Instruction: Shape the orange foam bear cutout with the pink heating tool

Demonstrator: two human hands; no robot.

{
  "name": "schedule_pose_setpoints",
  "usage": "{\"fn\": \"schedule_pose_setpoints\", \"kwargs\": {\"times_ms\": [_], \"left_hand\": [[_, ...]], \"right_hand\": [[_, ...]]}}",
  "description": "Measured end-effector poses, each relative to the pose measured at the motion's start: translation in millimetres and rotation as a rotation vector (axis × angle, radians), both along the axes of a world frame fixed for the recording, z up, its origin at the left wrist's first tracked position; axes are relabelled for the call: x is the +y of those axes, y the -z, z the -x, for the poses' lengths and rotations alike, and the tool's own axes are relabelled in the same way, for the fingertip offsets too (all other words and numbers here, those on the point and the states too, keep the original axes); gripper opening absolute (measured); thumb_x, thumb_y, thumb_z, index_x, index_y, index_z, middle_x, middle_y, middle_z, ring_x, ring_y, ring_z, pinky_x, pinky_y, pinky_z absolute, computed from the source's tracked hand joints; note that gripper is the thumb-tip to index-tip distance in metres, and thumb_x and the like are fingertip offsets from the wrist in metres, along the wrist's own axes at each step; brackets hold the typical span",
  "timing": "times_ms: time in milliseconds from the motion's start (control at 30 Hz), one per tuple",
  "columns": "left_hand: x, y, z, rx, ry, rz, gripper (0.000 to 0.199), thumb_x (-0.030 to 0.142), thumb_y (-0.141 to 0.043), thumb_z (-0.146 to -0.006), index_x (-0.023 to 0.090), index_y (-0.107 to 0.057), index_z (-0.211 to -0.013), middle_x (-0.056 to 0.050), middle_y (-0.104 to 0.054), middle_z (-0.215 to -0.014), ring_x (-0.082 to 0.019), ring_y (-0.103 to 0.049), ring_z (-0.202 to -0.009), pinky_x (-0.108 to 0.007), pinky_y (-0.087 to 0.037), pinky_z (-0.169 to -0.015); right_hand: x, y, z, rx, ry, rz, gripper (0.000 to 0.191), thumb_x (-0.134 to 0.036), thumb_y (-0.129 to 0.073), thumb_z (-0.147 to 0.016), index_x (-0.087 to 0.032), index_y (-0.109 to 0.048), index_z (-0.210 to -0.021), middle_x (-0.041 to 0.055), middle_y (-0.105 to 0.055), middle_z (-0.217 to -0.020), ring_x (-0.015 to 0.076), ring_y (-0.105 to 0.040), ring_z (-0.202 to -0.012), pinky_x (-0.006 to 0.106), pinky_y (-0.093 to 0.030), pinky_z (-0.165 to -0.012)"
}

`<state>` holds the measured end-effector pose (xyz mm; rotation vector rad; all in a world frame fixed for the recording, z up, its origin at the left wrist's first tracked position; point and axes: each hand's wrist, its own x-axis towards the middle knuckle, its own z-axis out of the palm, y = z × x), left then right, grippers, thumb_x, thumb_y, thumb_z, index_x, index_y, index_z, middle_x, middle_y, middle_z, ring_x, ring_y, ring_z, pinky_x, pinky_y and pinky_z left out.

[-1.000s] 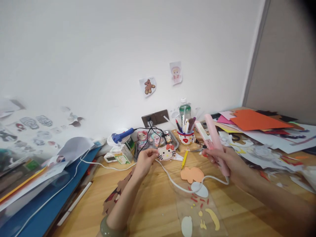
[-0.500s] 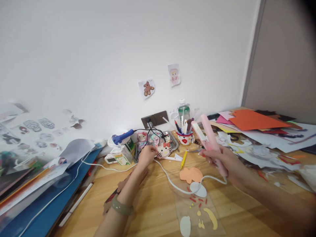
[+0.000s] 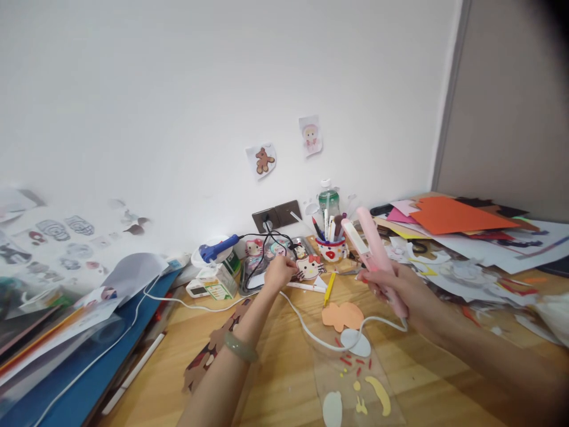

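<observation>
In my right hand is a pink hair straightener, its two arms spread apart at the upper end and its white cord trailing across the table. My left hand pinches the left edge of a white cat-face cutout with a red bow, its fingertips partly hidden. Beneath and behind that hand sits a metal tray with more cartoon pieces. Below the hands, a clear sheet bears small yellow, red and white shapes, with an orange cutout at its top.
A blue glue gun lies on a white container at the left. Behind stand a decorated pen cup and a green bottle. Paper scraps and orange sheets pile up at right. A yellow cutter lies mid-table.
My left hand has moved to the right, carrying the cat-face cutout towards the pen cup. The hair straightener stays almost where it was in my right hand.
</observation>
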<state>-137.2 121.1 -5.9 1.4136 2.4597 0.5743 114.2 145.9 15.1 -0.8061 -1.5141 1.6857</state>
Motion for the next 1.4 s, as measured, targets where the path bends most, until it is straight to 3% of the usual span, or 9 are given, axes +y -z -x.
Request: {"fn": "schedule_pose_setpoints", "kwargs": {"times_ms": [300,433,567,667,800,900,1067,1233,1400], "left_hand": [[13.9,2.1,-20.3,0.029,-0.041,-0.062,0.014,0.021,-0.055,-0.058,0.021,-0.066,-0.066,-0.005,-0.066,-0.07,-0.019,-0.058,-0.071,-0.025,-0.038,-0.057],[8.1,-5.3,-19.5,0.022,-0.064,-0.136,0.014,0.023,-0.056,-0.059,0.02,-0.065,-0.07,-0.004,-0.066,-0.073,-0.019,-0.058,-0.072,-0.025,-0.039,-0.06],[-27.8,-15.3,-16.9,0.036,-0.052,-0.254,0.02,0.025,-0.047,-0.069,0.019,-0.06,-0.082,-0.003,-0.063,-0.086,-0.016,-0.055,-0.08,-0.023,-0.038,-0.069],[-69.3,-14.4,-21.2,0.029,-0.011,-0.295,0.022,0.026,-0.04,-0.073,0.018,-0.058,-0.084,-0.002,-0.063,-0.084,-0.015,-0.054,-0.072,-0.024,-0.039,-0.066],[-114.5,-6.6,-36.2,-0.095,0.014,-0.241,0.021,0.026,-0.042,-0.07,0.018,-0.059,-0.08,-0.002,-0.063,-0.076,-0.016,-0.053,-0.064,-0.025,-0.039,-0.059],[-128.7,-6.6,-49.8,-0.156,0.026,-0.137,0.019,0.024,-0.042,-0.069,0.018,-0.06,-0.069,-0.002,-0.062,-0.067,-0.016,-0.054,-0.063,-0.024,-0.038,-0.06],[-132.2,-7.9,-62.6,-0.187,0.071,-0.093,0.016,0.023,-0.044,-0.067,0.019,-0.06,-0.068,0.001,-0.061,-0.064,-0.014,-0.052,-0.06,-0.022,-0.035,-0.056],[-127.9,-1.5,-79.4,-0.205,0.162,-0.032,0.018,0.024,-0.044,-0.067,0.02,-0.061,-0.072,0.001,-0.061,-0.064,-0.013,-0.051,-0.059,-0.021,-0.033,-0.052],[-108.1,2.9,-97.6,0.02,0.261,-0.084,0.02,0.02,-0.046,-0.067,0.026,-0.06,-0.08,0.002,-0.061,-0.083,-0.015,-0.052,-0.078,-0.024,-0.036,-0.064]], "right_hand": [[-1.9,-6.7,0.8,-0.094,0.069,0.021,0.013,-0.025,-0.055,-0.069,-0.016,-0.047,-0.065,-0.0049,-0.042,-0.049,0.0078,-0.037,-0.046,0.019,-0.03,-0.043],[-0.4,-5.6,0.7,-0.077,0.068,0.036,0.013,-0.026,-0.056,-0.068,-0.017,-0.047,-0.066,-0.0048,-0.043,-0.05,0.0086,-0.039,-0.048,0.02,-0.031,-0.044],[2.7,-2.0,-0.9,-0.042,0.038,0.036,0.012,-0.026,-0.057,-0.067,-0.017,-0.048,-0.068,-0.0049,-0.043,-0.049,0.0088,-0.038,-0.046,0.021,-0.03,-0.043],[3.4,-2.2,-2.3,-0.012,0.03,0.049,0.012,-0.026,-0.057,-0.067,-0.017,-0.048,-0.068,-0.0041,-0.043,-0.05,0.0095,-0.038,-0.045,0.021,-0.029,-0.042],[3.0,-7.8,-3.5,0.07,0.041,0.044,0.012,-0.027,-0.057,-0.068,-0.017,-0.049,-0.069,-0.0029,-0.044,-0.052,0.0097,-0.039,-0.048,0.021,-0.03,-0.042],[3.9,-17.3,-5.4,0.129,0.055,0.061,0.015,-0.028,-0.058,-0.067,-0.018,-0.048,-0.066,-0.0034,-0.041,-0.051,0.0077,-0.035,-0.044,0.019,-0.027,-0.037],[7.7,-36.6,-13.3,0.206,0.031,0.04,0.016,-0.03,-0.056,-0.07,-0.018,-0.048,-0.064,-0.0027,-0.038,-0.054,0.006,-0.028,-0.043,0.018,-0.019,-0.033],[8.7,-52.2,-16.7,0.316,0.053,-0.038,0.011,-0.032,-0.051,-0.073,-0.021,-0.051,-0.072,-0.0004,-0.041,-0.065,0.0085,-0.029,-0.048,0.02,-0.023,-0.035],[7.7,-55.0,-13.5,0.318,0.013,-0.112,0.013,-0.032,-0.047,-0.076,-0.019,-0.051,-0.077,-0.0003,-0.042,-0.071,0.0077,-0.032,-0.05,0.019,-0.022,-0.036]]}}
